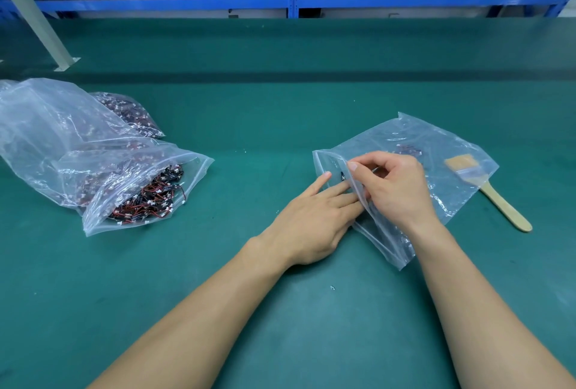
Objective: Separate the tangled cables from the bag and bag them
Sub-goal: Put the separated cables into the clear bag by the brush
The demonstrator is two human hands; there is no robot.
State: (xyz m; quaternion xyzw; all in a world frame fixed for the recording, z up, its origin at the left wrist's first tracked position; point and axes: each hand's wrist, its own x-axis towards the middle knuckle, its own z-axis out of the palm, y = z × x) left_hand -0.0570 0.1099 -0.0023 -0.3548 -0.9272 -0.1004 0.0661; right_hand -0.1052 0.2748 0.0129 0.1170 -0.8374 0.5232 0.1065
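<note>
The green bench mat fills the frame. At mid-left lie crumpled clear plastic bags stuffed with tangled red-and-black cables. Right of centre lies a flat clear zip bag, with a few cables at its far end, I think. My right hand pinches its upper lip. My left hand holds nothing, its straight fingers at the mouth. A wooden-handled brush lies at right, its bristles under the bag.

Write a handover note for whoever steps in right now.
Left hand: fingers straight, at the mouth of the small bag, beside a black cable piece.
Right hand: pinches that bag's upper lip open.
Done: a few cables lie inside it.
Left to do: the source bag on the left holds many tangled cables; small bag unsealed.
</note>
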